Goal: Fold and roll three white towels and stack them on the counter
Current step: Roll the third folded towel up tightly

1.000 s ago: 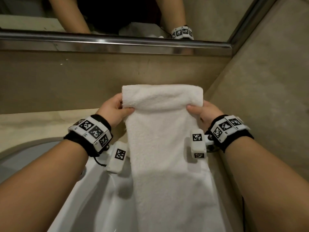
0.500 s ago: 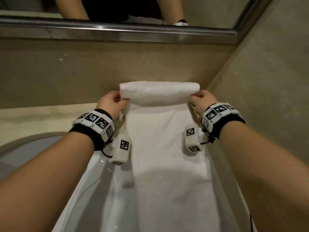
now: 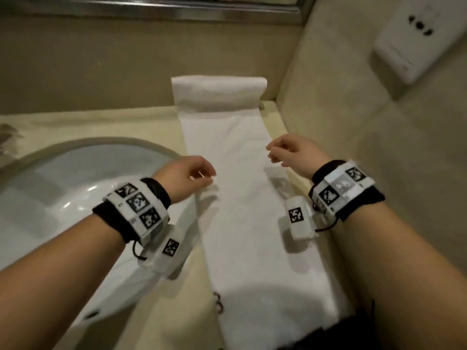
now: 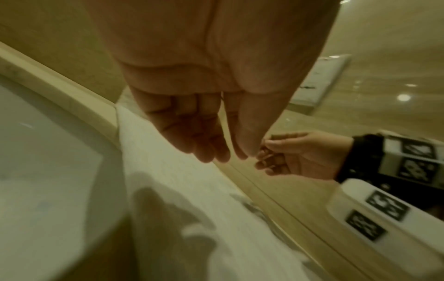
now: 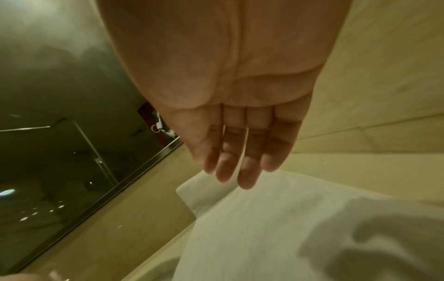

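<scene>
A white towel (image 3: 242, 198) lies as a long narrow strip on the beige counter (image 3: 151, 127), running from the near edge to the back wall. Its far end (image 3: 218, 93) is turned over into a thick roll against the wall. My left hand (image 3: 207, 176) hovers at the strip's left edge, fingers loosely bent, holding nothing. My right hand (image 3: 271, 154) hovers at the right edge, also empty. In the left wrist view my left hand (image 4: 216, 152) hangs relaxed above the towel (image 4: 168, 180). In the right wrist view my right hand (image 5: 235, 171) has straight fingers above the towel (image 5: 252, 228), short of the roll (image 5: 192, 192).
A white sink basin (image 3: 50, 188) is sunk into the counter left of the towel. A mirror with a metal frame (image 3: 151, 11) runs along the back wall. The right wall stands close beside the towel and carries a white socket plate (image 3: 417, 39).
Both hands let go of the rolled far end and drew back toward me along the strip. The roll stays against the back wall.
</scene>
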`<state>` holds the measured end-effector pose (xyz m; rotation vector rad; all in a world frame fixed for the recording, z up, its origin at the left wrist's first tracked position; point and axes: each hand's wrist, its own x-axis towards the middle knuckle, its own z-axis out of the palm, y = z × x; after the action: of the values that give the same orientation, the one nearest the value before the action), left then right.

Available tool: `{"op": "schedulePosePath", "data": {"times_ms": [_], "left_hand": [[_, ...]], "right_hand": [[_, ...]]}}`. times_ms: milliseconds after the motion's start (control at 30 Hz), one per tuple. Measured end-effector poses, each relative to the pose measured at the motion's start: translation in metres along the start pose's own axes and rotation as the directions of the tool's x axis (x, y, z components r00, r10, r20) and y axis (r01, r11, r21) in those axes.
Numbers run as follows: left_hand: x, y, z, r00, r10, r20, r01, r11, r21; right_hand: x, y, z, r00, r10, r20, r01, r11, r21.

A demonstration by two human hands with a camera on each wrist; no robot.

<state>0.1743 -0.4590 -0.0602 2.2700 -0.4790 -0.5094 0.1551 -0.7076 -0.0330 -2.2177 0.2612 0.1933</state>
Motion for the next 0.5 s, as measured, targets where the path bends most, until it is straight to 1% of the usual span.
{"op": "schedulePosePath", "data": {"times_ms": [100,233,300,333,400,433,500], "left_hand": [[-0.059,0.018,0.04,0.986,0.091,0.14,-0.116,0.976,0.186],[-0.124,0.025,0.093,0.93,0.174,0.325,-0.267,0.926,0.266],[-0.149,0.02,0.117,0.898,0.171,0.405,-0.327,0.876,0.356],[-0.161,0.017,0.127,0.893,0.146,0.425,-0.339,0.84,0.424],[-0.18,0.016,0.14,0.896,0.135,0.424,-0.376,0.739,0.56],[-0.189,0.017,0.147,0.902,0.163,0.4,-0.394,0.689,0.608],[-0.2,0.017,0.159,0.911,0.306,0.276,-0.41,0.61,0.678]], "right_hand": [[-0.061,0.016,0.013,0.998,-0.054,0.037,0.058,0.994,-0.089],[-0.138,0.045,0.035,0.992,-0.112,0.063,0.122,0.975,-0.187],[-0.176,0.063,0.047,0.988,-0.119,0.102,0.142,0.956,-0.256],[-0.194,0.072,0.052,0.986,-0.111,0.125,0.143,0.949,-0.282],[-0.22,0.089,0.062,0.978,-0.094,0.188,0.152,0.935,-0.321],[-0.232,0.096,0.068,0.967,-0.102,0.231,0.182,0.916,-0.357],[-0.248,0.107,0.08,0.951,-0.144,0.275,0.261,0.851,-0.456]]}}
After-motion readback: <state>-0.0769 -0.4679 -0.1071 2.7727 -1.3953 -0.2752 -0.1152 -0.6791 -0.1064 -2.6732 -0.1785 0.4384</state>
